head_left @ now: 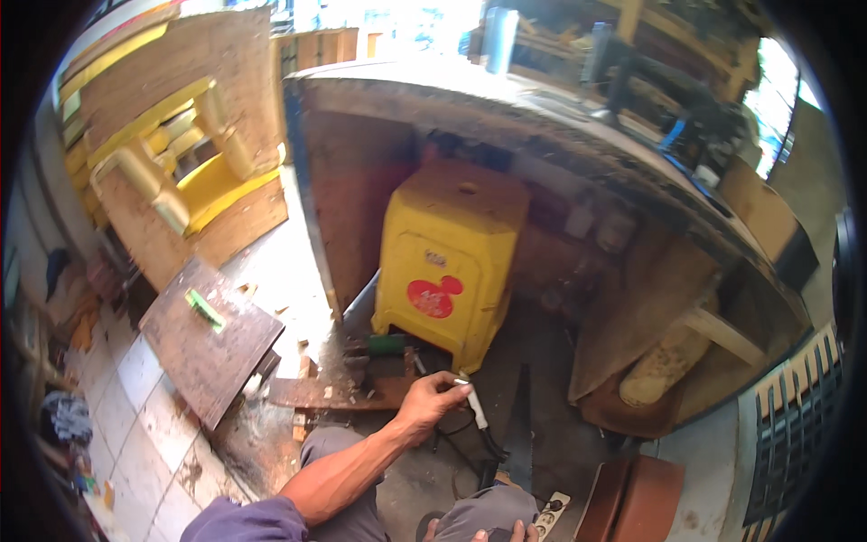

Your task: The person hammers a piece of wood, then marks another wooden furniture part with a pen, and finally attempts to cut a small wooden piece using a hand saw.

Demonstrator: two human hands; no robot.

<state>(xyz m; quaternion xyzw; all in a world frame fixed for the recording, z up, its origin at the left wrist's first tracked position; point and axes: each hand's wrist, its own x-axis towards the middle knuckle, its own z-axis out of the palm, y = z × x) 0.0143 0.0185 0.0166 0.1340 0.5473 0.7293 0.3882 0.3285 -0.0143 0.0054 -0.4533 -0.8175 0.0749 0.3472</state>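
My left hand (432, 403) reaches forward over the floor, thumb and fingers pinched at the upper end of a slim white tube-like piece (479, 411). A black cable (493, 444) leads from the lower end of this piece; its exact kind does not show. At the bottom edge, the fingertips of my right hand (517, 531) lie apart against my grey-trousered knee, and the rest of that hand is out of the picture. Just beyond my left hand stands a yellow plastic stool (442, 262) with a red patch on its side.
A wooden workbench (312, 117) arches over the stool. A low brown table (212, 334) bearing a green object (206, 309) stands left. Near my right knee are a white power strip (551, 517) and a reddish-brown box (646, 497). A dark saw-like blade (521, 425) stands upright close by.
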